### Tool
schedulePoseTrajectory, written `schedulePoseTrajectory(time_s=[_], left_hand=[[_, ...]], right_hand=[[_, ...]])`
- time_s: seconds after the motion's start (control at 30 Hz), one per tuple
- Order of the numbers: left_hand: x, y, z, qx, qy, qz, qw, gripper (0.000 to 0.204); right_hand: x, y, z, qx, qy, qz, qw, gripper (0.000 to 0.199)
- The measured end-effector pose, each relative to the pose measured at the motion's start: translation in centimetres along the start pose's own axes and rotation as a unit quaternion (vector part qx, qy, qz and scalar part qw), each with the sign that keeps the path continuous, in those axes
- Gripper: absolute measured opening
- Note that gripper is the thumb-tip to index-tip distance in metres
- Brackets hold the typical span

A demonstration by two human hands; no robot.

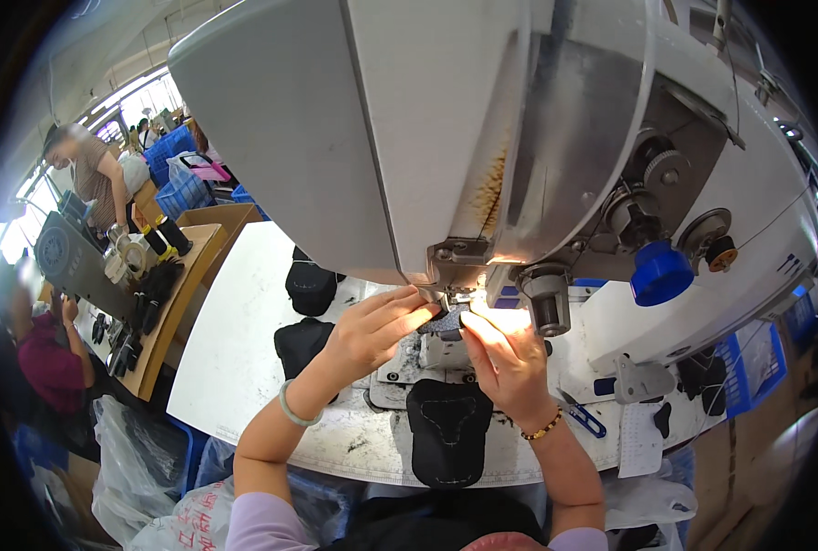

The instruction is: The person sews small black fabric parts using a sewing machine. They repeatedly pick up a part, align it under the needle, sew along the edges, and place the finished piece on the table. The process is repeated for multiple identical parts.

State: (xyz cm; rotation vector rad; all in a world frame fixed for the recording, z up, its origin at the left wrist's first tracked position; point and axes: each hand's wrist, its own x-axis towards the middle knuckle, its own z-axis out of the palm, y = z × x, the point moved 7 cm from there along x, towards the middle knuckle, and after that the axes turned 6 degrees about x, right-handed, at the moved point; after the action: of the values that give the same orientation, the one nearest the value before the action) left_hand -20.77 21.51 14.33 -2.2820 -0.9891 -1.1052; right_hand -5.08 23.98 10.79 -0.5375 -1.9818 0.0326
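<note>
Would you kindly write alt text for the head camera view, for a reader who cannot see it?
Seen from above, a person's left hand and right hand pinch a small dark fabric piece under the needle area of a large grey industrial sewing machine. A black shaped fabric panel lies on the white worktable before them. Other people work at a bench on the left.

A dark patterned fabric piece [444, 321] is being pinched between the left grip [372, 332] and the right grip [510, 358]. Below them, a black cap panel [448, 430] with pale stitching is being displayed on the white worktop [235, 349]. Above, a blue knob [659, 273] is being shown on the light grey sewing machine [336, 138].
</note>
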Motion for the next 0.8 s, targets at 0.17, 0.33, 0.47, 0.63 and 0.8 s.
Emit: schedulePoseTrajectory(time_s=[0.17,0.33,0.47,0.63,0.8], left_hand=[[-0.2,-0.1,-0.1,-0.017,-0.052,-0.017,0.998,0.053],[0.1,0.5,-0.1,0.005,-0.081,-0.029,0.996,0.053],[0.2,1.3,-0.1,0.017,-0.107,-0.040,0.993,0.049],[-0.1,4.1,0.2,0.138,-0.109,-0.017,0.984,0.046],[0.0,2.3,-0.9,0.013,-0.078,-0.143,0.987,0.029]], right_hand=[[0.5,-0.4,-0.2,-0.007,0.036,-0.017,0.999,0.014],[0.6,-0.8,-0.5,-0.023,0.046,-0.028,0.998,0.024],[0.9,-1.2,-0.5,-0.035,0.041,-0.043,0.998,0.029],[1.3,-1.1,-0.5,-0.025,0.046,-0.033,0.998,0.027],[1.3,-0.9,-0.7,-0.022,0.045,-0.021,0.999,0.025]])
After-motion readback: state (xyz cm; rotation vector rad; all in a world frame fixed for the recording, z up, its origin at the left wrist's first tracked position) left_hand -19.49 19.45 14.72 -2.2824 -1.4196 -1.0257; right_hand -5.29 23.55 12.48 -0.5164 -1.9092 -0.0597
